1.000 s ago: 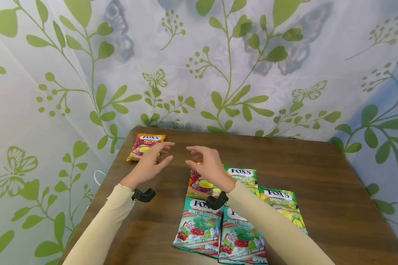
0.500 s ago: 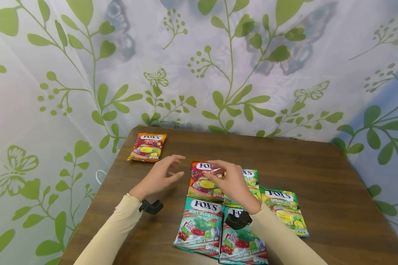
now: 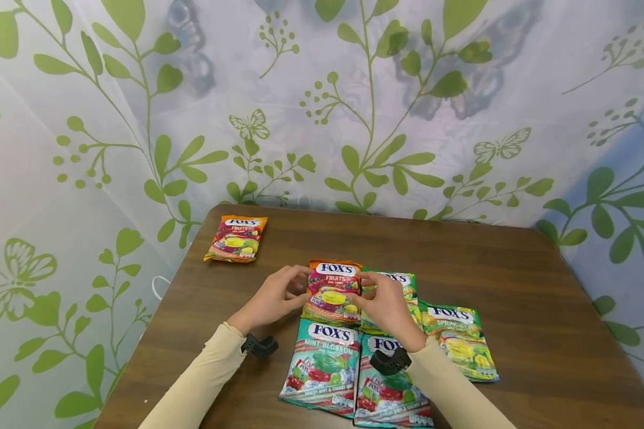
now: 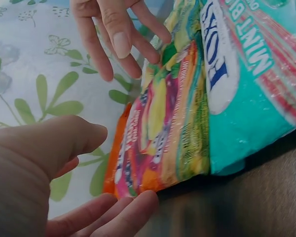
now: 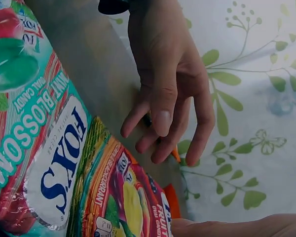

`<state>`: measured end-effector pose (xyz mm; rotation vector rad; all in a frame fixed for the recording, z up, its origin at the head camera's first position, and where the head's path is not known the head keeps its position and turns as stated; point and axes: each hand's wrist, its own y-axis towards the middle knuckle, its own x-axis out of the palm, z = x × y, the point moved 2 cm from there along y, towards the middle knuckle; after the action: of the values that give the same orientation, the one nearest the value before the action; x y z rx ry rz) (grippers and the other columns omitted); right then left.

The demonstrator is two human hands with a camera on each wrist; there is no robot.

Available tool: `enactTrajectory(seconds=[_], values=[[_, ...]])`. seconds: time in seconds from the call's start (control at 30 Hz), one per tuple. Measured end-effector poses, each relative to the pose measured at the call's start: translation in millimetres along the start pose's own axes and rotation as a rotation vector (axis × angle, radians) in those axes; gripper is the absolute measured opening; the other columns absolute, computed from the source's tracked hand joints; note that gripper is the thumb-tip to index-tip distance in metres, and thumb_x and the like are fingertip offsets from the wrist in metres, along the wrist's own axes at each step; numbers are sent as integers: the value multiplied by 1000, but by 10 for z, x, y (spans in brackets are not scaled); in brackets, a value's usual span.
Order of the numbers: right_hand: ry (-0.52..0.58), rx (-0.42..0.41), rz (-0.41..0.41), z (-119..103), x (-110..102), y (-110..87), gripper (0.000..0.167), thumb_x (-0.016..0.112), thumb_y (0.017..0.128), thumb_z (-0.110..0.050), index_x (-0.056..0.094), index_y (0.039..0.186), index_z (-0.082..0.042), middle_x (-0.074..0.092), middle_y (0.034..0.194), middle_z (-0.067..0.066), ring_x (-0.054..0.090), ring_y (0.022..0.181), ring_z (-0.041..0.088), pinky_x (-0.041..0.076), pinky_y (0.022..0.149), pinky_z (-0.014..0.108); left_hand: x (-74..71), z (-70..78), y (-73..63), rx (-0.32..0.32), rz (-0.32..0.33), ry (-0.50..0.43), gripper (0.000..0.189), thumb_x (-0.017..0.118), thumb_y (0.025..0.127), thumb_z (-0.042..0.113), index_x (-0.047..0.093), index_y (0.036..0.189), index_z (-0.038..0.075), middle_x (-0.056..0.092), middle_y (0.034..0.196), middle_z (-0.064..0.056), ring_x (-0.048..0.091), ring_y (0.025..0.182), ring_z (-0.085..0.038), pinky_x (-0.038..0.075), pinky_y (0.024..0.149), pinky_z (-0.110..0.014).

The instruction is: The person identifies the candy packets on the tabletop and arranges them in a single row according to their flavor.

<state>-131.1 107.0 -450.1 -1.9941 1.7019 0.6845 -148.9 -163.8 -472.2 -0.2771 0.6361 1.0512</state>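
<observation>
In the head view an orange and red Fox's Fruits candy bag [image 3: 333, 293] lies flat between the two hands. My left hand [image 3: 272, 300] is at its left side, fingers bent loosely; in the left wrist view its fingertips [image 4: 145, 200] come close to the bag's edge, the thumb apart from them. At the bag's right side is my right hand [image 3: 389, 305], partly over a green Spring Tea bag [image 3: 408, 286]. Its relaxed fingers [image 4: 119, 43] hang above the bags in the left wrist view. Contact with the Fruits bag is hard to tell.
Two teal Mint Blossom bags, a left one [image 3: 322, 366] and a right one [image 3: 389, 393], lie nearer me. Another Spring Tea bag [image 3: 458, 342] is at the right. A second Fruits bag [image 3: 237, 238] lies at the table's [image 3: 494, 262] back left corner, before a patterned curtain [image 3: 300, 119].
My left hand has moved from beside the back left Fruits bag, rightward and nearer me, to the middle Fruits bag. My right hand has shifted right and nearer me, uncovering that bag.
</observation>
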Motion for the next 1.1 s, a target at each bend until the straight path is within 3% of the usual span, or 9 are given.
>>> enactTrajectory(seconds=[0.13, 0.37, 0.5, 0.6, 0.73, 0.8, 0.93, 1.03, 1.1], values=[[-12, 22, 3, 45, 29, 25, 54, 90, 93, -15, 70, 141, 2, 72, 127, 27, 77, 87, 26, 63, 68, 39, 54, -48, 18, -4, -10, -24, 54, 80, 103, 15, 57, 151, 4, 63, 131, -21, 67, 111, -34, 64, 85, -36], [-33, 72, -15, 32, 59, 72, 58, 90, 94, -16, 66, 141, 8, 71, 128, 29, 75, 82, 24, 62, 68, 37, 156, -320, 59, 74, -1, -32, 53, 77, 106, 30, 57, 151, 11, 63, 128, -16, 67, 105, -25, 63, 82, -34], [-76, 78, -32, 6, 80, 106, 58, 90, 93, -17, 66, 139, 10, 71, 128, 29, 70, 77, 21, 61, 71, 38, 156, -232, 53, 22, -2, -40, 53, 79, 104, 26, 58, 150, 9, 64, 128, -16, 67, 105, -25, 63, 84, -35], [-106, 70, -47, -10, 91, 119, 58, 91, 93, -16, 67, 138, 11, 72, 127, 29, 72, 92, 30, 62, 81, 46, 160, -144, 62, -41, -11, -35, 53, 80, 102, 18, 58, 149, 5, 63, 130, -18, 67, 107, -28, 63, 87, -38], [-123, 79, -70, -23, 99, 139, 58, 91, 93, -16, 67, 138, 11, 72, 127, 29, 69, 113, 41, 60, 91, 55, 302, -531, 144, -46, 4, -66, 55, 81, 103, 32, 60, 151, 17, 63, 129, -8, 67, 106, -21, 62, 87, -33], [-140, 77, -76, -23, 104, 159, 58, 91, 92, -17, 67, 137, 11, 72, 127, 27, 68, 113, 40, 60, 91, 54, 366, -728, 178, -18, 21, -83, 55, 82, 101, 39, 61, 150, 22, 63, 126, -4, 66, 103, -17, 62, 84, -29], [-161, 66, -77, -14, 120, 199, 57, 93, 91, -17, 69, 134, 10, 73, 121, 23, 65, 100, 32, 58, 83, 47, 330, -594, 163, 22, 15, -20, 53, 80, 103, 31, 60, 148, 11, 62, 125, -13, 65, 102, -23, 62, 82, -32], [-160, 60, -81, -7, 137, 215, 57, 94, 90, -18, 70, 133, 10, 73, 111, 18, 60, 88, 26, 52, 74, 41, 247, -316, 121, 19, 5, 1, 51, 79, 103, 23, 60, 146, 3, 61, 123, -18, 64, 100, -25, 62, 83, -34], [-155, 61, -89, -6, 149, 220, 56, 94, 90, -18, 70, 132, 10, 71, 105, 16, 56, 84, 25, 49, 72, 41, 248, -284, 118, 3, 9, -9, 50, 80, 103, 21, 61, 145, 2, 61, 121, -16, 63, 98, -23, 61, 80, -32]])
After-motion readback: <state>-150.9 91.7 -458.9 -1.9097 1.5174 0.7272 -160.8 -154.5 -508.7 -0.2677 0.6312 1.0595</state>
